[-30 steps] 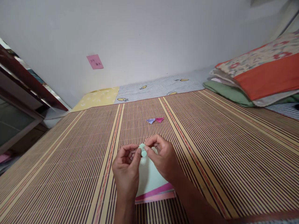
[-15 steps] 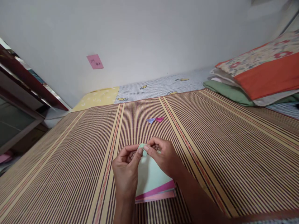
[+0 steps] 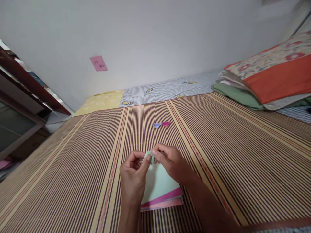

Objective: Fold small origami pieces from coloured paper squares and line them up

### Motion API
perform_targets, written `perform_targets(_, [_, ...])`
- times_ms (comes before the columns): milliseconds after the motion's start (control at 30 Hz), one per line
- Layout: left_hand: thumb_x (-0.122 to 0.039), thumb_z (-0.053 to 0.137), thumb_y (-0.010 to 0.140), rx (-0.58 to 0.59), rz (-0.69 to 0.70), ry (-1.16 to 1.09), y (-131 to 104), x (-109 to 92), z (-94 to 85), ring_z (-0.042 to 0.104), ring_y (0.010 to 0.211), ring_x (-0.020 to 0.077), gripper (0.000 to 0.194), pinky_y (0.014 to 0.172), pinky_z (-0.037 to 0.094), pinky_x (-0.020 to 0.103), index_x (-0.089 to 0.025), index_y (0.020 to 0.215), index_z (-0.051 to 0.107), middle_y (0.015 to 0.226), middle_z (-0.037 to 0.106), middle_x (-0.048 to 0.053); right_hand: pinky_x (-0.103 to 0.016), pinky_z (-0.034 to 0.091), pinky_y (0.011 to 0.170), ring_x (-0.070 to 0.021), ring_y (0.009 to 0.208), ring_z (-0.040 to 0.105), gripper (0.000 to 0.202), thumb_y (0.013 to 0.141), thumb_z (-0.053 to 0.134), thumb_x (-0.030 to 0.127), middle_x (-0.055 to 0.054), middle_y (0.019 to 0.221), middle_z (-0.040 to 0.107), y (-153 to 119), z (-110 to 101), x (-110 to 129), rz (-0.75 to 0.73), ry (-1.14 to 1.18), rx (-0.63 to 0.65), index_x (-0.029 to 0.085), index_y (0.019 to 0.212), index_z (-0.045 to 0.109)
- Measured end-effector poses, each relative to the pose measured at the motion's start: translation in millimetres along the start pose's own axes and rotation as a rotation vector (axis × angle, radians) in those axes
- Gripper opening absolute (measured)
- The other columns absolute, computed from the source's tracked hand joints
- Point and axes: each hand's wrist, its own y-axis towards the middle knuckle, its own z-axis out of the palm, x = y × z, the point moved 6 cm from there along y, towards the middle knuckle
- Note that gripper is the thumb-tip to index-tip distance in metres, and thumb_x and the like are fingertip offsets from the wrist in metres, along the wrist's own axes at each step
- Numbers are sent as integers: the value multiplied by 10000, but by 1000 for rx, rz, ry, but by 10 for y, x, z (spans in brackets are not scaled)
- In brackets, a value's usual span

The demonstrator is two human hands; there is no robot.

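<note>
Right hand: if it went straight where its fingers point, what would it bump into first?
Right at the fingertips of the right hand is the small green paper, so that comes first. The left hand looks next, just beyond, though depth is hard to judge here.

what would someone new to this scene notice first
Probably the two bare hands, left and right, pinching a small pale green folded paper above a stack of coloured paper sheets. Beyond them, a lilac paper triangle and a magenta paper triangle stand out on the striped mat.
</note>
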Motion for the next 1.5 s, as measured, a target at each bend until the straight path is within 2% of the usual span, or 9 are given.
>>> perform_targets(167, [-353,813,801,33,4,-17,2,-40,40,588,653,117,211,616,477,194,-170,796,710,695,662,-3,-253,428,608,-130,609,562,259,976,525,240,29,625,568,-8,-10,-27,11,-6,-56,185,735,604])
perform_targets(267, [-345,791,832,66,-21,-80,11,-15,58,607,693,119,188,652,495,193,-174,838,713,728,671,-1,-250,456,618,-135,646,594,151,955,570,223,23,687,605,-16,-58,-4,-8,24,-93,192,819,628])
perform_targets(367, [-324,803,827,4,-1,-130,18,17,14,594,674,105,172,637,491,182,-177,849,715,730,670,-9,-245,481,625,-134,689,627,19,922,625,191,11,802,639,-25,-86,26,-30,49,-128,205,911,630])
perform_targets(500, [-313,823,809,-66,34,-105,10,25,-28,549,571,70,169,568,470,160,-178,853,731,706,667,-26,-244,501,634,-129,693,657,47,925,632,172,12,819,642,-43,-31,49,-44,11,-120,208,896,633])
perform_targets(700, [-314,850,766,-87,30,-62,1,-32,-36,676,669,130,188,653,563,214,-169,837,754,732,726,13,-291,543,679,-173,742,689,55,897,641,164,-7,774,668,-52,25,22,8,114,-131,191,855,619])
perform_targets(867, [-321,848,763,-61,22,-33,13,-35,-33,698,690,159,196,651,570,232,-164,844,765,741,742,31,-295,532,677,-173,727,672,58,858,638,143,-13,752,672,-31,10,43,14,127,-140,183,819,620])
perform_targets(1100, [-316,827,794,-88,97,16,-27,-48,-55,648,663,144,176,607,526,217,-181,885,759,748,715,13,-238,463,554,-130,587,602,158,802,727,215,49,643,597,-9,-7,-99,144,255,-177,198,838,574])
perform_targets(1267, [-315,820,799,-56,114,32,-35,-80,-55,628,698,145,161,631,515,218,-187,874,757,777,698,11,-240,421,568,-123,620,549,141,839,696,267,27,668,584,-11,0,-110,123,212,-109,174,765,620])
perform_targets(1500, [-320,818,801,-23,48,-20,26,-7,-60,601,669,127,168,631,489,210,-180,859,743,735,676,0,-242,388,564,-123,612,505,142,862,647,259,36,658,541,-13,45,-93,83,169,-92,180,757,593])
